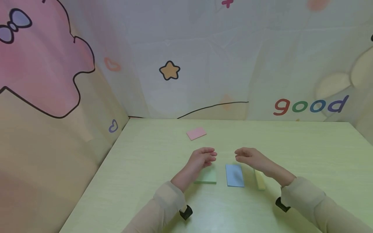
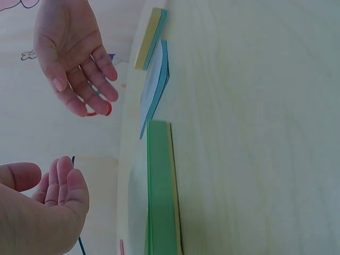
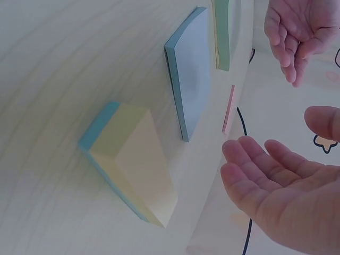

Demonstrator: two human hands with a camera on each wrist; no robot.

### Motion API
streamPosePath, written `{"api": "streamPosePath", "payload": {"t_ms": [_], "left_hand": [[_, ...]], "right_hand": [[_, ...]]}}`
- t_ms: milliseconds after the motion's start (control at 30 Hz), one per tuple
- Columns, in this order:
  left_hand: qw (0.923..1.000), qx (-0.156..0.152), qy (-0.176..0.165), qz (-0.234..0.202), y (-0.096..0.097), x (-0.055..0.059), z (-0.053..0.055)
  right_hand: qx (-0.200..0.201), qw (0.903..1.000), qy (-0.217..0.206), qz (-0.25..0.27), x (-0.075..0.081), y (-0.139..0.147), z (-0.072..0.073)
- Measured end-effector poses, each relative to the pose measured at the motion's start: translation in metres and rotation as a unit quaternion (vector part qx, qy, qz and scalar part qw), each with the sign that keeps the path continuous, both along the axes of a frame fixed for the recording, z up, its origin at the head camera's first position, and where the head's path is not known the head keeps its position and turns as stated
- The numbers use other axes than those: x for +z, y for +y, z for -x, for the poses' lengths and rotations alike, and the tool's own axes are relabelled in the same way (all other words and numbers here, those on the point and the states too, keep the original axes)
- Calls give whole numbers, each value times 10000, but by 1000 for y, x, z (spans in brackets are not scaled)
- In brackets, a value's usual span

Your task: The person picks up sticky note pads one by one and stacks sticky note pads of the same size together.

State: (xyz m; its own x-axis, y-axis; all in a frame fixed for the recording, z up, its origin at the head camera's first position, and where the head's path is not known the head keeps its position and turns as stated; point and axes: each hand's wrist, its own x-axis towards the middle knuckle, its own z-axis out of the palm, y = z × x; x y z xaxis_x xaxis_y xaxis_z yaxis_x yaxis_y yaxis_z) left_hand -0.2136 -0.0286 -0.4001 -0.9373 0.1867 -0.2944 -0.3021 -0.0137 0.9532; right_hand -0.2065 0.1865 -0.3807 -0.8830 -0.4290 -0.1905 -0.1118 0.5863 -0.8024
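Note:
My left hand (image 1: 200, 159) hovers over a green sticky-note pad (image 1: 207, 176), partly covering it in the head view. Its fingers are relaxed and gently bent, holding nothing. Opposite it, my right hand (image 1: 253, 158) is raised above the table with loose fingers, also empty, palm turned toward the left. A blue sticky-note pad (image 1: 234, 176) lies flat between the two hands. Under the right wrist sits a thick yellow pad (image 1: 259, 182), its far end hidden by the hand; in the right wrist view this yellow pad (image 3: 135, 154) has a blue layer at its bottom.
Farther back on the pale wooden table (image 1: 140, 168) lies a pink sticky-note pad (image 1: 196, 133), set at an angle. A cloth backdrop (image 1: 204, 64) with cartoon prints rises behind the table and along its left side.

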Motion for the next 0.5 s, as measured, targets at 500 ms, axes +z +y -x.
{"api": "streamPosePath", "payload": {"t_ms": [500], "left_hand": [[9991, 344, -4, 227, -12, -8, 16]], "right_hand": [[88, 9992, 148, -354, -8, -9, 4]]}}
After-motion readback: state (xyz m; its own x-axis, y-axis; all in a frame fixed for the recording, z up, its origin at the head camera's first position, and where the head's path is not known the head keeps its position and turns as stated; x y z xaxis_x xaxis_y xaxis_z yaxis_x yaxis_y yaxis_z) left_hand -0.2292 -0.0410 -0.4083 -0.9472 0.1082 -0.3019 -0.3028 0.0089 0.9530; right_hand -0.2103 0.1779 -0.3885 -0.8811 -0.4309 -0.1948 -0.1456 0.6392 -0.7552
